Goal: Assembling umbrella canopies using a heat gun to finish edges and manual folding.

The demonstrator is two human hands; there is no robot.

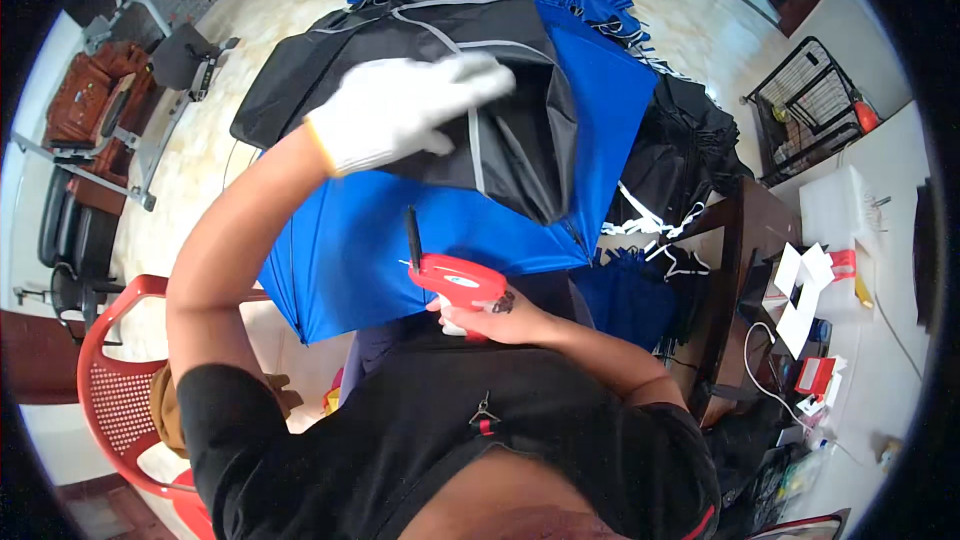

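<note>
Our right hand (508, 323) was clamped around a red gun-shaped tool (468, 280), blue fabric (350, 230) just beyond it. Our gloved left hand (405, 110), thumb apart, was over black fabric (290, 80), contact uncertain; uneven pressure there could have shifted loose folds.

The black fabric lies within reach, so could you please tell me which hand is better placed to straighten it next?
Probably the left: the gloved left hand is over the black fabric and appears to hold nothing, while the right hand, farther from it, grips the red tool.
</note>
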